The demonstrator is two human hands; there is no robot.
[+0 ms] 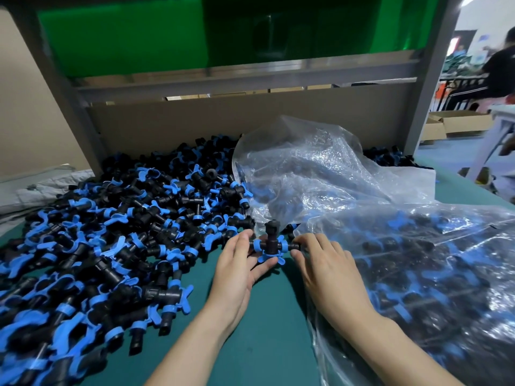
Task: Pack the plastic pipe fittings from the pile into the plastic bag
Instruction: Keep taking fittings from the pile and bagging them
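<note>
- Holding one fitting (pixel 269 243) between them, the left hand (pixel 241 267) and right hand (pixel 327 267) each have fingers clamped on an end, just beside the plastic bag (pixel 423 274).
- The bag holds many fittings; the pile (pixel 111 232) to its left looks large, so much probably remains.
- Green desk (pixel 267 324) beneath; behind the pile a cardboard panel (pixel 223 126) and grey frame (pixel 250 76), a person (pixel 498 71) beyond at right.

Head-worn view, close, forward and down
</note>
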